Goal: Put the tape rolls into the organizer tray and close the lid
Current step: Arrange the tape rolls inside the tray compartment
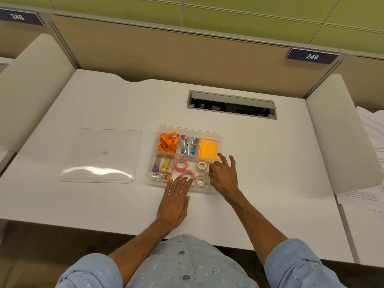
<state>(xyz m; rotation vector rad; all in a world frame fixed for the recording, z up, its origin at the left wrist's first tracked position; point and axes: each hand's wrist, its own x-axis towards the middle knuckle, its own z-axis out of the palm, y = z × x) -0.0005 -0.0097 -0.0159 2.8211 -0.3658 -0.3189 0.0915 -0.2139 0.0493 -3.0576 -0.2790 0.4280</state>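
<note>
A clear organizer tray (219,135) sits mid-desk, its front compartment holding two red-rimmed tape rolls (181,164) (188,175) and two clear tape rolls (201,165) (200,180). My left hand (175,201) lies flat at the tray's front edge, fingertips touching the nearer red roll. My right hand (224,175) hovers over the tray's right front corner, fingers spread, its thumb and fingertips beside a third clear roll (207,174) that it partly hides. The clear lid (101,155) lies flat on the desk to the left of the tray.
The tray also holds an orange ribbon (168,142), staplers (188,145), orange sticky notes (208,150) and markers (162,165). An open cable slot (231,105) lies behind the tray. White side dividers flank the desk; papers (372,129) lie at the far right.
</note>
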